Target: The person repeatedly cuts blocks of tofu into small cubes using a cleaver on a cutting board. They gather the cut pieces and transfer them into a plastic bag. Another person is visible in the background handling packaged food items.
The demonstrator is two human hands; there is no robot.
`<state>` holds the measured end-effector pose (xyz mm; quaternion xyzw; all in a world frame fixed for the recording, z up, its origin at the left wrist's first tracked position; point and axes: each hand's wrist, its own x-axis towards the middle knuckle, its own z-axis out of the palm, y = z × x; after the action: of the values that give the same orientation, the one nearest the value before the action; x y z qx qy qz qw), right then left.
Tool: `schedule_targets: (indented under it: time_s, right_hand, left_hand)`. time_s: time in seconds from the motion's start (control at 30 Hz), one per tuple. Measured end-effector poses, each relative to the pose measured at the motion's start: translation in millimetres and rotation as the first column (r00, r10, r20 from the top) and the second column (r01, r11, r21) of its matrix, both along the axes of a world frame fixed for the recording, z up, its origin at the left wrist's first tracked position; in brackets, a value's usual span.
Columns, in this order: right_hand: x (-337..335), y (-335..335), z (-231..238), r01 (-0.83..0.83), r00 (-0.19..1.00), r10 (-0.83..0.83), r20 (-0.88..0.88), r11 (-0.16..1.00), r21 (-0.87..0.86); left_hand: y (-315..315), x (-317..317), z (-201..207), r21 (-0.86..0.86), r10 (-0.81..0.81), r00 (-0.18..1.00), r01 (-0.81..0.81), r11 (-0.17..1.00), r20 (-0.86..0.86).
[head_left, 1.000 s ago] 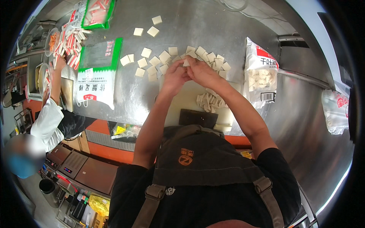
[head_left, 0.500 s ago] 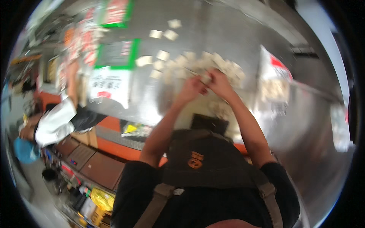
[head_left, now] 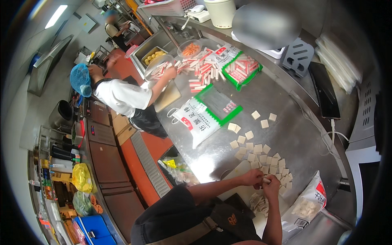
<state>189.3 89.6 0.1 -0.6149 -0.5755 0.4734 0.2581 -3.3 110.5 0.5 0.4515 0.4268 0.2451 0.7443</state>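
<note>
My left hand (head_left: 253,179) and my right hand (head_left: 271,188) meet over a white cutting board (head_left: 241,167), fingers closed. Between their fingertips is a small pale piece (head_left: 266,180), partly hidden by the fingers. Many flat pale square pieces (head_left: 250,146) lie scattered on the steel table just beyond my hands, thickest near the right one. A heap of similar pale pieces (head_left: 258,203) rests on the board beside my right wrist. To the right, an open plastic bag (head_left: 309,204) with a red patch holds more pale pieces.
At the far left a co-worker in a white top (head_left: 122,96) reaches toward red-and-white crab sticks (head_left: 200,67). Green-edged bags (head_left: 212,110) lie on the table. A bowl of orange pieces (head_left: 190,49) stands beyond. A phone (head_left: 324,90) with a cable is on the right-hand ledge.
My view has swung left, bringing the co-worker and the room into sight, and the picture is sharper. My hands stay together with a small pale piece between them.
</note>
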Motion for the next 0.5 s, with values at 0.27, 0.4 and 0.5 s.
schedule_targets:
  time_s: [0.27, 0.4, 0.5]
  right_hand:
    - [9.9, 3.2, -2.5, -0.067, 0.997, 0.055, 0.046, 0.929, 0.363]
    - [19.6, 9.5, 1.7, 0.238, 0.935, -0.264, -0.236, 0.962, -0.133]
    - [56.0, 33.5, -37.9, 0.231, 0.960, -0.252, 0.119, 0.959, 0.167]
  left_hand:
    - [3.6, 8.5, -4.4, -0.091, 0.171, 0.982, -0.164, 0.982, 0.078]
    - [12.1, -1.6, -17.2, -0.297, 0.411, 0.898, -0.354, 0.887, 0.156]
    - [13.5, -12.2, -58.9, -0.221, 0.355, 0.813, -0.282, 0.934, 0.461]
